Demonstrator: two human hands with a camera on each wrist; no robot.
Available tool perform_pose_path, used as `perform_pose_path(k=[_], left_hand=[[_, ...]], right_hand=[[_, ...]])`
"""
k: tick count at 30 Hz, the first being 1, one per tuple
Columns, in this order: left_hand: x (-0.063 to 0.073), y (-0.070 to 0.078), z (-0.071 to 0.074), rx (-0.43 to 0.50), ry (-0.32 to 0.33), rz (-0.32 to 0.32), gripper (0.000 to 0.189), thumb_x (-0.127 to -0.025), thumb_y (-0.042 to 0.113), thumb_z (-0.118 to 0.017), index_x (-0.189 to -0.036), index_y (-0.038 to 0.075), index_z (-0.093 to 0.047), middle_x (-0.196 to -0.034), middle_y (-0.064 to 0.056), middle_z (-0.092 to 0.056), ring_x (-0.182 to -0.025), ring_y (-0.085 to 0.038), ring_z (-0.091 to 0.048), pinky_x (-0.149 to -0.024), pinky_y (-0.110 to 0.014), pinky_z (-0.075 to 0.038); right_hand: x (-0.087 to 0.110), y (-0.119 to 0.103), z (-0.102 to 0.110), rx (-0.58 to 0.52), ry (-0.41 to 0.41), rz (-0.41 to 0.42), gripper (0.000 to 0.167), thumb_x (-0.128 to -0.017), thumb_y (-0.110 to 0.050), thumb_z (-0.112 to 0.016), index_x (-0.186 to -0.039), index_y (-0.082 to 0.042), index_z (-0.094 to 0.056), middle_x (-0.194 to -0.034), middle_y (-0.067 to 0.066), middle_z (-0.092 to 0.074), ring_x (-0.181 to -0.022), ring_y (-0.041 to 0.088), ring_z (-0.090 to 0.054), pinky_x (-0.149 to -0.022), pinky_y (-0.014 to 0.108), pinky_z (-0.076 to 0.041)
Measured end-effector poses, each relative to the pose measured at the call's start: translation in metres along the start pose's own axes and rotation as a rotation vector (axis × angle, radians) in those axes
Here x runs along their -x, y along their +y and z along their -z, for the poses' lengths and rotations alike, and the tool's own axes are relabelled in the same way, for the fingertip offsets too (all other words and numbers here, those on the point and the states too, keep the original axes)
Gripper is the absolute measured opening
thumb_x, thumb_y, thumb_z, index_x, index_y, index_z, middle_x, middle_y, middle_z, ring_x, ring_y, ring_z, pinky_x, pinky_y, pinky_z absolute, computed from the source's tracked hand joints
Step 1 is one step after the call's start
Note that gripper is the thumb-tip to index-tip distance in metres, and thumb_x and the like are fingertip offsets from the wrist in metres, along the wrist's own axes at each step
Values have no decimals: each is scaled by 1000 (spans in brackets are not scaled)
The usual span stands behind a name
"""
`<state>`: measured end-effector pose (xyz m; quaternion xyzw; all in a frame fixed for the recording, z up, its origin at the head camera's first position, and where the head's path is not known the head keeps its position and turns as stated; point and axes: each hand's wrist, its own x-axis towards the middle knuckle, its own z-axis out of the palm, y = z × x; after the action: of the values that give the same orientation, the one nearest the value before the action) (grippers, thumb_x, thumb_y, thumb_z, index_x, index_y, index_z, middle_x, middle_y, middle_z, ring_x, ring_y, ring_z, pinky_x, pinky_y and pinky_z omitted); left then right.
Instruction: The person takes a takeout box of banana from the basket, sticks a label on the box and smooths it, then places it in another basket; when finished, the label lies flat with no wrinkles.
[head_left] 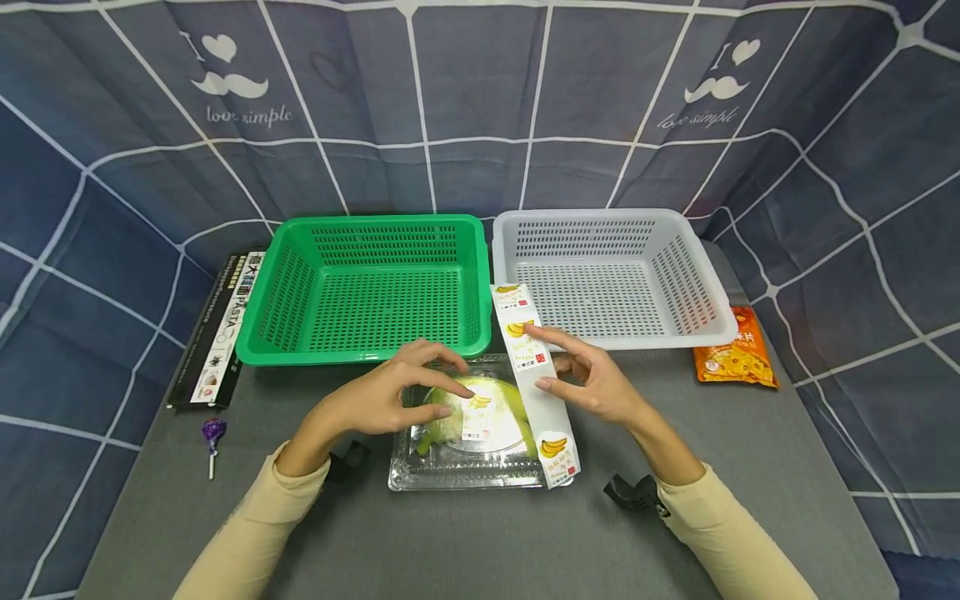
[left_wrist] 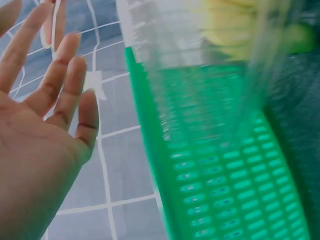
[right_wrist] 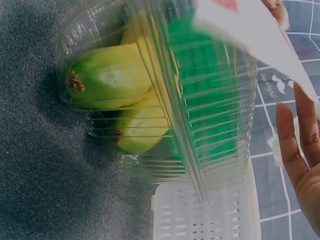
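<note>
A clear plastic clamshell box (head_left: 442, 479) lies on the table in the head view, with greenish-yellow bananas (right_wrist: 110, 77) inside. On its lid shows a white label (head_left: 475, 429) with a banana picture. My left hand (head_left: 397, 387) is over the lid, fingers spread and loosely bent, its index fingertip at the label's upper edge; whether it touches is unclear. A long white strip of banana stickers (head_left: 536, 396) slants across the box's right side. My right hand (head_left: 596, 387) holds that strip, thumb and index finger on its face and other fingers partly hidden behind it.
Behind the box stand a green basket (head_left: 367, 354) and a white basket (head_left: 622, 340). A black pasta box (head_left: 213, 333) and a purple lollipop (head_left: 213, 433) lie at left. At right, an orange snack bag (head_left: 735, 354) sits beside the white basket.
</note>
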<state>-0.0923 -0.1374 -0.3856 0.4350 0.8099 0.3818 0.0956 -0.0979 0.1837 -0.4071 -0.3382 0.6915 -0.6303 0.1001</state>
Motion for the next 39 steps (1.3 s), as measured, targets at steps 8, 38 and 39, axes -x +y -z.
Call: perform_pose_path(k=[8, 38, 39], left_hand=[[-6, 5, 9, 44, 87, -142, 23, -92, 22, -67, -114, 25, -75, -156, -9, -36, -144, -29, -24, -110, -61, -15], [27, -1, 2, 300, 23, -158, 35, -91, -1, -60, -125, 5, -67, -98, -1, -55, -89, -14, -47, -75, -33, -44], [31, -1, 2, 303, 26, -148, 36, -91, -2, -60, -125, 6, -67, -97, 0, -54, -88, -13, -46, -74, -32, -43]], right_hand=[[0, 1, -5, 128, -191, 110, 46, -84, 8, -69, -129, 1, -62, -133, 4, -63, -118, 9, -57, -96, 26, -49], [15, 7, -3, -123, -274, -14, 46, -91, 11, -59, -136, 3, -54, -141, 6, -55, -126, 16, -50, -88, 21, -49], [17, 8, -2, -122, -273, 6, 47, -90, 13, -58, -136, 4, -54, -141, 6, -54, -128, 17, -49, -86, 21, -49]])
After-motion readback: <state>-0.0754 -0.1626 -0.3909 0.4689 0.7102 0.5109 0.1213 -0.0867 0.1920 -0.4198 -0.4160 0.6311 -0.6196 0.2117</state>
